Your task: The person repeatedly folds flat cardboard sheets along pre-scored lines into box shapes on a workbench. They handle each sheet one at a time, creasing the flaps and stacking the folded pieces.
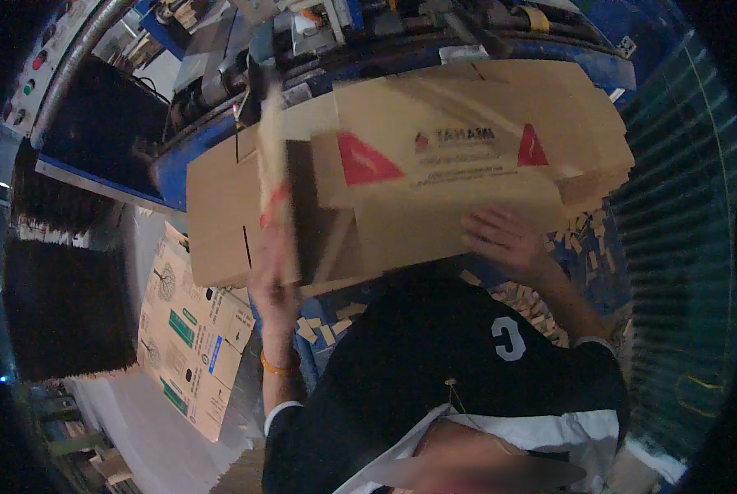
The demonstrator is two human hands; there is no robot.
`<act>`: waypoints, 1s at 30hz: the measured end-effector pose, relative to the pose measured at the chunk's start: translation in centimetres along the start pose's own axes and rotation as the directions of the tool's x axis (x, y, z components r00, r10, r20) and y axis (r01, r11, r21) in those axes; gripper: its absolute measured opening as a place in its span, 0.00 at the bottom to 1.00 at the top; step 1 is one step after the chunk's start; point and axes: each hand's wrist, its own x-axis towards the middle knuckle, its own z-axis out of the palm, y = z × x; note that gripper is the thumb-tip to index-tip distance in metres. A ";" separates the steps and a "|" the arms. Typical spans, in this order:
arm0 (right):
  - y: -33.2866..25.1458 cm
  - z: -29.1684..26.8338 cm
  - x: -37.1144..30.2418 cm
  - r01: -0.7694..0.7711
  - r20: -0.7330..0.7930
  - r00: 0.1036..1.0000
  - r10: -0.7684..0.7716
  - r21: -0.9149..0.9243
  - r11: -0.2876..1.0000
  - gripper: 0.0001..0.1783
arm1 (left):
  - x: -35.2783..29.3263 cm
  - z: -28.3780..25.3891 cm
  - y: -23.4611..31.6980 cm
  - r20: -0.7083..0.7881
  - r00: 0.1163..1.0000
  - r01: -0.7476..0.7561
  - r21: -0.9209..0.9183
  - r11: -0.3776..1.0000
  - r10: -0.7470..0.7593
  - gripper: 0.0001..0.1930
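In front of me a printed flat cardboard sheet (459, 198) with red shapes and dark lettering lies on a stack of plain cardboard blanks (218, 206). My left hand (276, 263) is closed around the near end of a raised cardboard panel (271, 156), which stands nearly on edge and is smeared by motion. Whether this panel is part of the printed sheet or a separate piece, I cannot tell. My right hand (504, 239) rests on the near right part of the printed sheet, its fingers stretched out and holding nothing.
A blue machine with rollers (401, 49) runs along the far side. Push buttons (29, 86) line a panel at far left. Printed cardboard sheets (191, 337) lie lower left. Small cardboard offcuts (587, 243) are scattered below the stack. A dark green ribbed surface (685, 272) borders the right.
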 end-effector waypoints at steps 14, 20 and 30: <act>3.7 3.1 2.7 0.113 0.087 0.991 -0.098 -0.186 0.976 0.21 | 4.6 1.4 0.6 0.432 0.879 -0.323 0.235 0.917 0.199 0.30; 11.9 6.6 8.3 -0.016 0.056 0.998 0.014 0.025 1.000 0.22 | 13.1 4.1 -5.1 0.109 0.970 -0.238 0.202 0.950 0.219 0.30; 19.4 11.5 20.1 -0.592 0.281 0.721 0.633 -0.225 0.774 0.25 | 18.1 7.6 -4.8 -0.076 0.948 -0.214 0.570 0.794 0.310 0.43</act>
